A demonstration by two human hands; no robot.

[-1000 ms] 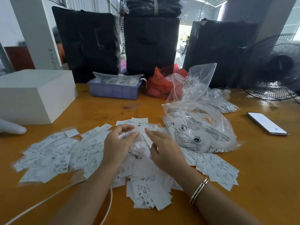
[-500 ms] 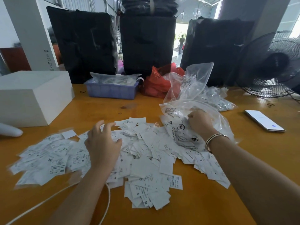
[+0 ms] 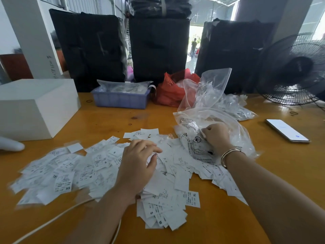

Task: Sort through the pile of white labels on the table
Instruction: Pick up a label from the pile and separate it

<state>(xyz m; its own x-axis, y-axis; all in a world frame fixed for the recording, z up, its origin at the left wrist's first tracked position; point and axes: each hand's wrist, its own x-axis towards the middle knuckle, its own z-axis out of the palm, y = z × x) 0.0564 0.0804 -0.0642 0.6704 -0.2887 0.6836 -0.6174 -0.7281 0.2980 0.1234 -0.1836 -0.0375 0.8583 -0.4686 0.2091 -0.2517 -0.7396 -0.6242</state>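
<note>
A wide pile of white labels (image 3: 98, 166) with printed size letters covers the middle of the wooden table (image 3: 109, 120). My left hand (image 3: 139, 164) lies on the pile's centre, its fingers pointing right and its thumb closing under them on a white label. My right hand (image 3: 217, 138), with a gold bangle at the wrist, has its fingers curled on the clear plastic bag (image 3: 191, 127) that rests on the pile's right edge. A small white scrap shows at its fingertips.
A white box (image 3: 35, 106) stands at the left. A blue basket (image 3: 121, 100), a red bag (image 3: 168, 92) and more clear bags (image 3: 233, 106) sit at the back before black wrapped bales. Right: a phone (image 3: 287, 130) and a fan (image 3: 295, 71). A white cable (image 3: 52, 221) runs near me.
My right hand left the pile and went to the clear bag, where it now grips. My left hand spread over the labels, then shifted right and closed on one.
</note>
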